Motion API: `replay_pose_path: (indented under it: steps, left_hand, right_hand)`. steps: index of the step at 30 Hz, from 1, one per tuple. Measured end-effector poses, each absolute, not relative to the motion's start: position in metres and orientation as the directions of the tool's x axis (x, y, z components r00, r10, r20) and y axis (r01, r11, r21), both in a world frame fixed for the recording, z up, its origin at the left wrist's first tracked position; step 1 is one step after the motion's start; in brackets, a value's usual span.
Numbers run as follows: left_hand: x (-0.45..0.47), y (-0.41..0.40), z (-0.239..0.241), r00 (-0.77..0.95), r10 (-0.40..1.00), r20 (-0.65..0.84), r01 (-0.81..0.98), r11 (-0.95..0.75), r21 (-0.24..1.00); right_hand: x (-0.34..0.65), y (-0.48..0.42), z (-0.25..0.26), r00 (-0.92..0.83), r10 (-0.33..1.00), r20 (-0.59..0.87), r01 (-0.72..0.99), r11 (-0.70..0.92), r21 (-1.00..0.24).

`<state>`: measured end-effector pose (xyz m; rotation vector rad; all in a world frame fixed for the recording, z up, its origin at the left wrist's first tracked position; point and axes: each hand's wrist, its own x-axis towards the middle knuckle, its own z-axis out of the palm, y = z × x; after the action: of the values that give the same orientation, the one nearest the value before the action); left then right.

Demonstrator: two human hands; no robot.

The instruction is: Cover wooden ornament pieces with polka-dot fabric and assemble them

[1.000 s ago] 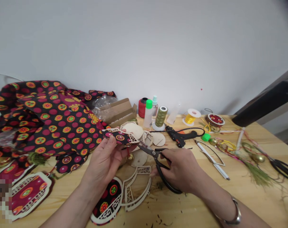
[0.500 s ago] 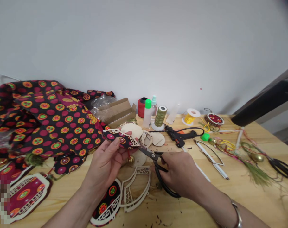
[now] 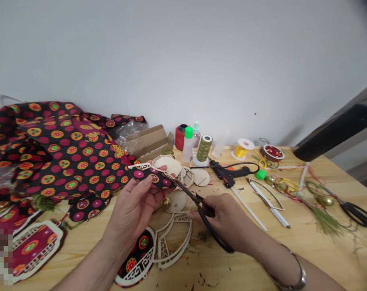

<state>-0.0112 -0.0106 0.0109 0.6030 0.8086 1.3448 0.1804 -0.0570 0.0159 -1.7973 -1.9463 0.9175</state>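
My left hand [image 3: 137,198] pinches a fabric-covered piece [image 3: 154,178], dark with pink and orange dots and a pale cut-out wooden trim. In my right hand [image 3: 227,222] are black-handled scissors [image 3: 201,204], with fingers through the loops. Their blade tips meet the right end of the fabric piece. A small gold bell [image 3: 166,201] hangs below my left fingers. Round pale wooden discs [image 3: 201,178] lie just behind. Under my hands rest an openwork wooden frame [image 3: 175,240] and a patterned fabric ornament [image 3: 137,258].
Patterned cloth [image 3: 68,153] heaps up at the left, beside a cardboard box [image 3: 151,143]. Behind stand a green-capped bottle [image 3: 188,147] and an olive thread spool [image 3: 204,149]. A glue gun [image 3: 231,173], a white pen [image 3: 272,208] and second scissors [image 3: 357,213] lie rightward.
The scissors have turned, their blades now closer together and steeper, and my right hand has shifted slightly. The fabric piece has tilted a little in my left hand.
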Motion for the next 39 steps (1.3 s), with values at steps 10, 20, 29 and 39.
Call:
replay_pose_path:
  steps: [10,20,29,39]
  left_hand:
    - [-0.011,-0.015,0.015,0.081,0.985,-0.149,-0.666,0.165,0.727]
    - [-0.009,-0.013,0.007,0.025,0.969,-0.248,-0.559,0.219,0.799]
    - [-0.005,-0.015,0.008,0.048,0.979,-0.198,-0.527,0.193,0.828]
    - [0.001,-0.023,0.003,0.134,0.976,-0.172,-0.558,0.217,0.801]
  right_hand:
    - [0.190,-0.051,0.013,-0.318,0.885,-0.340,0.386,-0.207,-0.899]
    - [0.193,-0.048,0.016,-0.188,0.977,-0.103,0.796,0.090,-0.598]
    - [0.184,-0.052,0.020,-0.160,0.986,-0.053,0.947,0.138,-0.289]
    - [0.177,-0.056,0.024,-0.147,0.987,-0.062,0.970,0.132,-0.202]
